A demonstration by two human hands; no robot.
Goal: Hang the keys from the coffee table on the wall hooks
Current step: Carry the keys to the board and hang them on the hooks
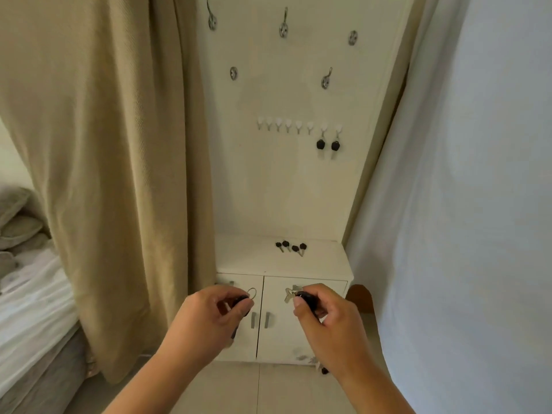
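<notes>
We are standing in front of the white cabinet, each hand pinching a key: the left hand is closing thumb and fingers on a black-headed key with its ring poking up, and the right hand is gripping another black-headed key with its metal blade showing to the left. Four more keys are lying on the cabinet top, and two keys are already hanging from the two rightmost small white hooks. We are judging these keys to be light, stiff and small, a little slippery at the metal, so we are holding the plastic heads and leaving the rings free for the hook tips. The six free hooks are sitting close together, so we are expecting little room between neighbours. The curtain is hanging close on the left and a pale drape on the right, yet the wall panel between them is lying open for reaching up.
</notes>
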